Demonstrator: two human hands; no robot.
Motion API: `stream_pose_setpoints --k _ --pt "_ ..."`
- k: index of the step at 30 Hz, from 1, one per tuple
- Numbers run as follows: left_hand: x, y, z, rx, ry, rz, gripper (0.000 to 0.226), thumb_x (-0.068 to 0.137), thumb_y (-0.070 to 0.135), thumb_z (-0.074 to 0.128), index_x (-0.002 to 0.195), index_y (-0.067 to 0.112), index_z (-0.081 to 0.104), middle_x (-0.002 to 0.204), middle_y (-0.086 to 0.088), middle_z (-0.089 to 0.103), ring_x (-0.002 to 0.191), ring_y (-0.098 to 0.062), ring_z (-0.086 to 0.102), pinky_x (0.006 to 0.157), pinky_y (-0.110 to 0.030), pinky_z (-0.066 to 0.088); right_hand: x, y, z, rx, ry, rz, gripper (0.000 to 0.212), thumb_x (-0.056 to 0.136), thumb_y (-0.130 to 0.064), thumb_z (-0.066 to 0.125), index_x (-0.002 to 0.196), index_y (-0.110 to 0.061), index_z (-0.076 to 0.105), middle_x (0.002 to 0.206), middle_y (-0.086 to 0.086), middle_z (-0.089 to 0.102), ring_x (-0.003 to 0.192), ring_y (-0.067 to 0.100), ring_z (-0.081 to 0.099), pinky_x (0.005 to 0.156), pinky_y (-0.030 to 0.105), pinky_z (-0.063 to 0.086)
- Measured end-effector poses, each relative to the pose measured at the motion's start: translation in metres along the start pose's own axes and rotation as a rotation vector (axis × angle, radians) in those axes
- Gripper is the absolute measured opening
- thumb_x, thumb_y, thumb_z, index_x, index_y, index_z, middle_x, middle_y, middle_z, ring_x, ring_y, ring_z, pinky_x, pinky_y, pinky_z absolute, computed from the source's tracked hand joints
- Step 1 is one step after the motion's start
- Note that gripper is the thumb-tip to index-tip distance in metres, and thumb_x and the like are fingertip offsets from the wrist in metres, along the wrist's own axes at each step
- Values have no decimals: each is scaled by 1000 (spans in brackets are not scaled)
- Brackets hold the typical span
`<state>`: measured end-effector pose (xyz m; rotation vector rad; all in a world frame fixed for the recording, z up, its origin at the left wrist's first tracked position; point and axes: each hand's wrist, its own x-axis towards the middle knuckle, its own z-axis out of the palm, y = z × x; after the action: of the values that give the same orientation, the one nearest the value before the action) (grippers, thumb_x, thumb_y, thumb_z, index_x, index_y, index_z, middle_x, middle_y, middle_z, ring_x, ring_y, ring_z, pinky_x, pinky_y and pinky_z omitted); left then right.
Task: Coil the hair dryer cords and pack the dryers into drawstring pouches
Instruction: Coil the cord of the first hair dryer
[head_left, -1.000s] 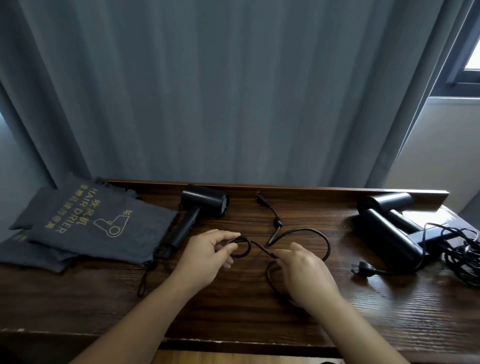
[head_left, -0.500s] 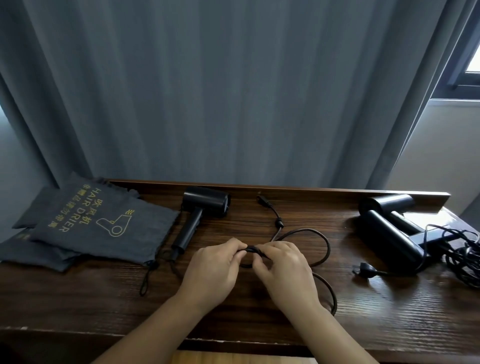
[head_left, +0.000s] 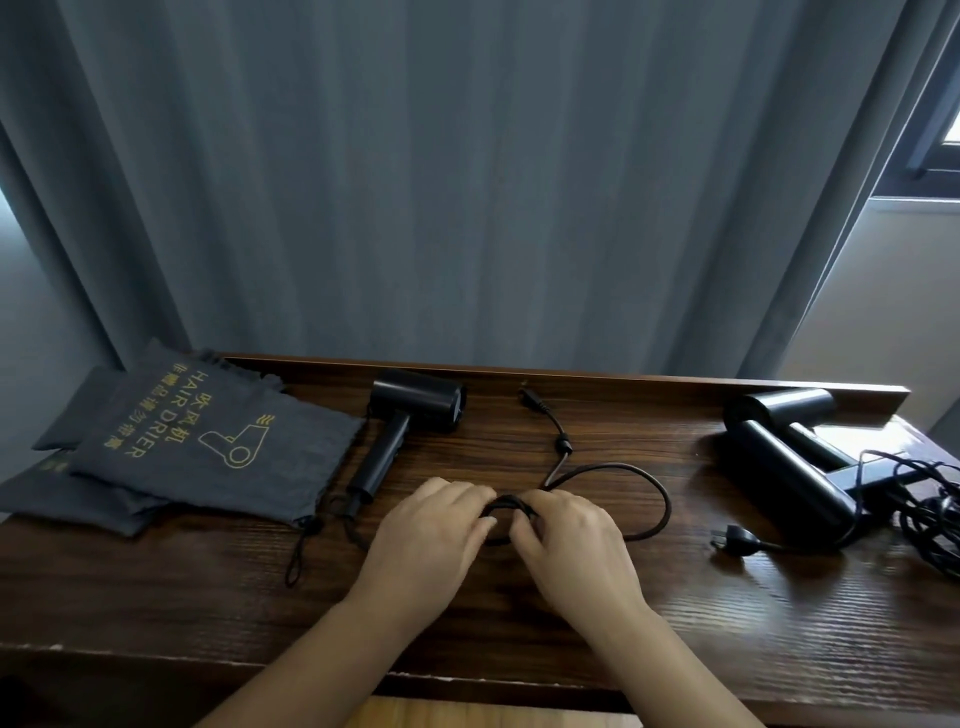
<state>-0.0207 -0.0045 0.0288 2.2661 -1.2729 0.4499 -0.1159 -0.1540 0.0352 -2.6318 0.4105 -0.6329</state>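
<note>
A black hair dryer lies on the wooden table, its handle pointing toward me. Its black cord loops out to the right, and the plug rests near the back edge. My left hand and my right hand meet at the table's middle, both pinching a small coil of that cord between the fingertips. Dark grey drawstring pouches printed "HAIR DRIER" in gold lie stacked at the left.
Two more black dryers lie at the right with a tangle of cords and a loose plug. A pouch drawstring trails onto the table. Grey curtains hang behind; a raised lip runs along the table's back edge.
My hands have come together from apart, gathering the cord into a small coil. The loose loop on the right has shrunk and the slack near my right wrist is taken up.
</note>
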Motion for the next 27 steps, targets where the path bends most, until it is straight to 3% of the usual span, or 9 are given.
stream_pose_setpoints --k 2,5,11,14,15,17,19,23,27 --pt "3 0 -1 52 39 67 13 88 25 71 100 23 71 84 12 70 77 -8 63 65 -30 58 -1 -1 0 3 4 -40 21 95 -37 51 96 -29 70 76 -19 52 74 2 50 76 25 48" --pt "4 -2 -4 17 29 22 4 93 25 66 97 26 65 78 13 66 71 -5 62 62 -28 56 -2 1 0 -46 2 -19 30 95 -45 41 98 -34 69 80 -16 59 80 4 53 80 28 43" --pt "4 -6 -8 -214 79 -379 9 98 29 59 102 31 53 80 13 65 75 -1 64 67 -25 56 -2 13 3 -37 -8 86 29 98 -46 35 90 -34 61 83 -15 58 84 5 52 88 35 46" --pt "3 -5 -3 -70 25 -170 29 96 29 60 125 30 55 114 21 61 107 2 57 91 -22 50 -2 8 7 19 -40 22 25 102 -36 40 105 -30 64 90 -17 54 86 4 49 85 29 46" --pt "4 -4 -1 -12 3 -71 33 95 30 63 127 28 59 115 19 63 109 -2 57 93 -26 50 -1 6 8 44 -47 -2 25 103 -34 40 108 -29 64 91 -17 54 87 4 49 85 28 46" --pt "7 -5 -1 81 5 40 17 92 29 64 107 27 69 92 14 70 88 -8 63 78 -29 54 -1 6 7 85 -59 -32 25 103 -32 41 108 -28 65 91 -16 54 88 4 50 84 26 46" --pt "11 -8 -4 68 51 27 7 93 27 63 91 27 69 76 13 66 73 -8 62 68 -25 51 -1 9 5 103 -48 -37 22 104 -31 43 104 -28 65 89 -17 53 87 3 50 81 22 45" --pt "12 -12 -10 -82 38 1 26 94 28 67 119 23 68 110 15 66 105 -3 58 89 -20 48 -1 17 2 123 -72 -62 20 105 -30 43 104 -32 63 89 -20 50 91 0 48 78 17 41" --pt "14 -7 -6 -16 -41 23 20 93 31 68 111 24 73 98 12 71 94 -8 63 82 -30 56 -2 13 1 138 -111 -130 24 105 -33 40 111 -33 63 93 -22 50 95 1 48 83 19 41"
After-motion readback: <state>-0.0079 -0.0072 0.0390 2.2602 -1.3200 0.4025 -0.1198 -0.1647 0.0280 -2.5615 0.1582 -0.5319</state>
